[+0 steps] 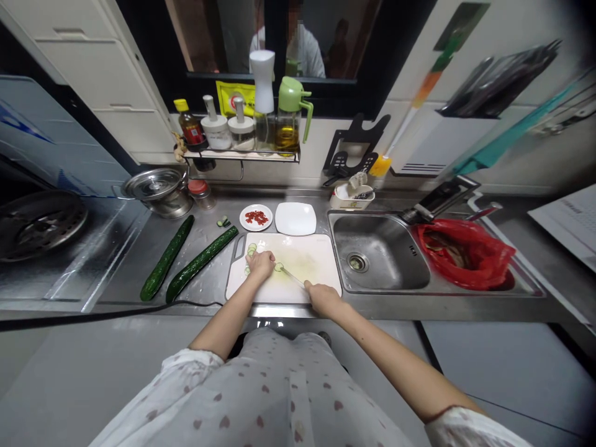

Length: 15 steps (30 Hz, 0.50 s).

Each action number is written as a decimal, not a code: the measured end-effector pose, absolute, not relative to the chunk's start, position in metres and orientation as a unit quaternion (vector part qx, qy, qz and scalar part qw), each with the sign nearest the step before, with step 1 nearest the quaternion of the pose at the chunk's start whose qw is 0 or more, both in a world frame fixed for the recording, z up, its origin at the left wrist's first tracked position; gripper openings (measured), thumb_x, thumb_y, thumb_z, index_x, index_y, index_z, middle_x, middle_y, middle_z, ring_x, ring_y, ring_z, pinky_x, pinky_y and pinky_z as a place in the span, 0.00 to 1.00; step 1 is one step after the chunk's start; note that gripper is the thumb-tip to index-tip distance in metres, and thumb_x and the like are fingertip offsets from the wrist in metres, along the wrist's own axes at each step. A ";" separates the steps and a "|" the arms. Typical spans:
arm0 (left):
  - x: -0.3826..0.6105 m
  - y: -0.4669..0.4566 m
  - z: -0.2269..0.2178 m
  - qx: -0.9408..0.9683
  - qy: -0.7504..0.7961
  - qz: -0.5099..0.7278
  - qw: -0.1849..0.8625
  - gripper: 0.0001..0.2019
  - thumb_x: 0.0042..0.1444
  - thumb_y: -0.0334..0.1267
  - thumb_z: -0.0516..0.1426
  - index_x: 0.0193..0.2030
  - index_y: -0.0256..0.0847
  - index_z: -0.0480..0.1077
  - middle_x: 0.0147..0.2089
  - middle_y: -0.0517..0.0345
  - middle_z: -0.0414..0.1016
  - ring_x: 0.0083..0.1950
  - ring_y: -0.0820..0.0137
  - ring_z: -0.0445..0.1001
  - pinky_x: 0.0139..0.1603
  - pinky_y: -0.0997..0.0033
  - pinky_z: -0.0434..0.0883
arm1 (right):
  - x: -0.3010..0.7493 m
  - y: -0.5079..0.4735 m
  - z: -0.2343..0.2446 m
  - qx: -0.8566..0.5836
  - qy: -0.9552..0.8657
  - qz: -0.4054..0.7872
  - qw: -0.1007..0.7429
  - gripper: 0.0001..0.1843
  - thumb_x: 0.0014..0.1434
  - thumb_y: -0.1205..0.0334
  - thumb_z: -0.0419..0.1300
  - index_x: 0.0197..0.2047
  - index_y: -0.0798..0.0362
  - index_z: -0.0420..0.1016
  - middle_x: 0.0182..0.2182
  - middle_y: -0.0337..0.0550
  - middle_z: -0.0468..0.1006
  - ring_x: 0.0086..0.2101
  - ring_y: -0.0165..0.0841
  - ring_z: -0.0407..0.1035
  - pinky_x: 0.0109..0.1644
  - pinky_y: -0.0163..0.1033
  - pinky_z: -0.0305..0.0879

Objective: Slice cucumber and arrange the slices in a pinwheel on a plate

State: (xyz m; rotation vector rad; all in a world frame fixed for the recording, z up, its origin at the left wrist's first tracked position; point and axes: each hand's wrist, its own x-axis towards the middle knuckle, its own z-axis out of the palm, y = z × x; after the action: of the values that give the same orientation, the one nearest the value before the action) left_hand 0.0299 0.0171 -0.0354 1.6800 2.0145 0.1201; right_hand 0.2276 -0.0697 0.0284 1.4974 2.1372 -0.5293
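My right hand [325, 298] is closed around the handle of a knife [294, 277], whose blade lies low over the white cutting board [316, 257]. A thin cucumber slice [278, 267] is at the blade's tip. Left of it, my left hand [261, 266] is on the board with its fingers curled; what is under them is hidden. More cucumber slices [252, 249] show beside its fingertips. Two whole cucumbers [168, 257] [202, 263] lie on the steel counter to the left. Small cucumber end pieces [223, 221] rest behind them.
Behind the board stand a plate of chopped red pieces [256, 218] and a white square plate [295, 218]. To the right is a sink [382, 248], with a red plastic bag [465, 254] beyond it. A lidded pot [158, 189] and a seasoning shelf [242, 155] are at the back.
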 end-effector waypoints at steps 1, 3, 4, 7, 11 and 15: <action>0.030 0.017 -0.035 0.619 0.741 0.044 0.256 0.07 0.53 0.38 0.55 0.36 0.47 0.74 0.41 0.54 0.79 0.53 0.56 0.66 0.53 0.54 0.52 | 0.230 -0.072 0.028 0.550 0.777 -0.196 0.235 0.22 0.56 0.75 0.49 0.54 0.56 0.62 0.41 0.58 0.77 0.45 0.43 0.73 0.42 0.41 0.64; 0.030 0.015 -0.035 0.623 0.737 0.045 0.257 0.08 0.54 0.37 0.54 0.36 0.47 0.75 0.41 0.54 0.79 0.53 0.56 0.66 0.53 0.54 0.52 | 0.233 -0.076 0.027 0.556 0.771 -0.205 0.233 0.21 0.57 0.74 0.48 0.54 0.55 0.62 0.41 0.58 0.77 0.45 0.43 0.73 0.42 0.41 0.64; 0.030 0.013 -0.035 0.627 0.735 0.046 0.256 0.08 0.55 0.37 0.54 0.37 0.47 0.75 0.42 0.54 0.79 0.53 0.56 0.65 0.53 0.54 0.52 | 0.235 -0.078 0.026 0.558 0.768 -0.210 0.233 0.20 0.58 0.74 0.48 0.54 0.55 0.62 0.42 0.57 0.77 0.45 0.43 0.73 0.42 0.41 0.64; 0.030 0.007 -0.036 0.646 0.722 0.053 0.241 0.09 0.55 0.37 0.53 0.38 0.47 0.74 0.45 0.53 0.78 0.54 0.55 0.64 0.52 0.54 0.53 | 0.238 -0.081 0.026 0.562 0.764 -0.218 0.232 0.20 0.58 0.72 0.49 0.54 0.55 0.62 0.42 0.57 0.77 0.45 0.42 0.73 0.42 0.41 0.64; 0.034 0.001 -0.037 0.667 0.709 0.056 0.224 0.09 0.53 0.40 0.56 0.40 0.46 0.73 0.47 0.52 0.75 0.54 0.54 0.64 0.52 0.54 0.54 | 0.238 -0.083 0.027 0.568 0.759 -0.222 0.227 0.19 0.59 0.71 0.48 0.54 0.55 0.62 0.41 0.57 0.77 0.45 0.42 0.73 0.42 0.41 0.64; 0.039 -0.001 -0.034 0.671 0.705 0.052 0.224 0.07 0.52 0.37 0.56 0.38 0.46 0.72 0.47 0.52 0.75 0.52 0.56 0.66 0.52 0.55 0.54 | 0.237 -0.084 0.029 0.573 0.755 -0.226 0.227 0.19 0.59 0.72 0.47 0.54 0.54 0.62 0.41 0.57 0.77 0.45 0.42 0.73 0.41 0.40 0.63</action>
State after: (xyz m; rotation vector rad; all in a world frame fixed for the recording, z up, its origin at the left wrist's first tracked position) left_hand 0.0387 -0.0006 -0.0335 1.8502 1.9458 0.1427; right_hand 0.2366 -0.0838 0.0295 1.5773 2.0791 -0.6222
